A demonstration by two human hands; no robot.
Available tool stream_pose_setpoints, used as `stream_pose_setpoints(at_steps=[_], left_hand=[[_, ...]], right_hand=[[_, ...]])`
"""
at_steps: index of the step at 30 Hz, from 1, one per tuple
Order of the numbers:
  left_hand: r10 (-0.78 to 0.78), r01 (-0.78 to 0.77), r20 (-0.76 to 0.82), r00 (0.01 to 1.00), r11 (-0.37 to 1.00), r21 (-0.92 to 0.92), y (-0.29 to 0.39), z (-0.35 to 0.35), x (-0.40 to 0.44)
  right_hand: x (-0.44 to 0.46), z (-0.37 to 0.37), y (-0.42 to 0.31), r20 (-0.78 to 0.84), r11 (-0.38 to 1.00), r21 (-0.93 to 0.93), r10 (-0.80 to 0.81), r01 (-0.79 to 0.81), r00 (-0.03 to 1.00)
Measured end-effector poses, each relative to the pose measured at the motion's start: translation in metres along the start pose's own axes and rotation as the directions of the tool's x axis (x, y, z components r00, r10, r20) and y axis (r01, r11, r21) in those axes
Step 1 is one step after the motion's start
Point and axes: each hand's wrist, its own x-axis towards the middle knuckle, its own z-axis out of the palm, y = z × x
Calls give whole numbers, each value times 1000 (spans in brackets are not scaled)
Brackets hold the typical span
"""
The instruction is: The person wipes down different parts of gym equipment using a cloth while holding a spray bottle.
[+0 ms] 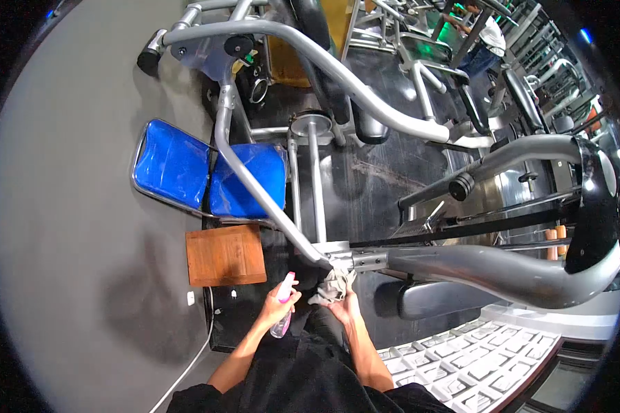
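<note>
My left hand [280, 307] is wrapped round a clear spray bottle [280, 329] with a pink and white top, held in front of my body. In my right hand [346, 308] is a crumpled pale cloth [333, 286]. The cloth is up against the lower joint of the grey metal gym machine frame [337, 257], where several tubes meet; whether it presses on the metal I cannot tell. A long curved tube [242, 172] runs from this joint up to the left.
A blue padded chair [248, 180] and a wooden box [225, 255] stand by the grey wall at left. A thick grey tube [489, 272] juts out at right. White patterned panelling [475, 358] lies lower right. Another person [490, 38] is far off among machines. A white cable [193, 361] runs along the wall.
</note>
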Motion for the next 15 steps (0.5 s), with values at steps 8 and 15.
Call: stream_pose_setpoints(at_steps=[8, 15], left_hand=[[-67, 60, -109, 992, 996, -61, -17, 29, 21], [-109, 125, -268, 957, 991, 45, -43, 51, 35]], right_hand=[[8, 54, -51, -73, 979, -202, -17, 2, 997], [39, 46, -108, -136, 953, -301, -5, -36, 991]])
